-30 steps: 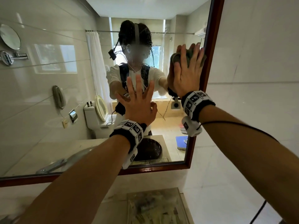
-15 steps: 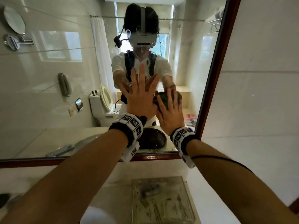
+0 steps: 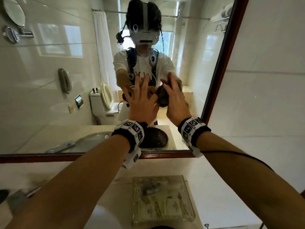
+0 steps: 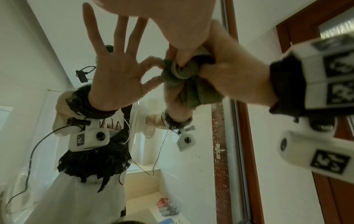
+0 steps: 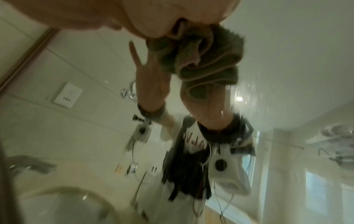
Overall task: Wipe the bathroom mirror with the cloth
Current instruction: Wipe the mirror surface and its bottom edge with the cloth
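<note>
The bathroom mirror (image 3: pixel 49 100) has a brown wooden frame (image 3: pixel 220 63). My left hand (image 3: pixel 142 100) lies flat on the glass with fingers spread, low and right of the mirror's middle. Right beside it, my right hand (image 3: pixel 175 98) grips a bunched dark green cloth (image 3: pixel 162 98) and presses it to the glass. In the left wrist view my left thumb touches the cloth (image 4: pixel 184 72), which my right hand (image 4: pixel 239 68) clutches. The right wrist view is blurred and shows the crumpled cloth (image 5: pixel 201 60) against the mirror under my fingers (image 5: pixel 153 22).
Below the mirror is a pale counter with a clear tray (image 3: pixel 163 199) of small toiletries and a white basin rim (image 3: pixel 102 217). A tap (image 3: pixel 18 199) sits at the left edge. White tiled wall (image 3: pixel 264 96) runs right of the frame. Water droplets speckle the glass.
My right hand has swept the cloth from the mirror's upper right down and left, stopping against my left hand, and now bunches it. The left hand stayed on the glass.
</note>
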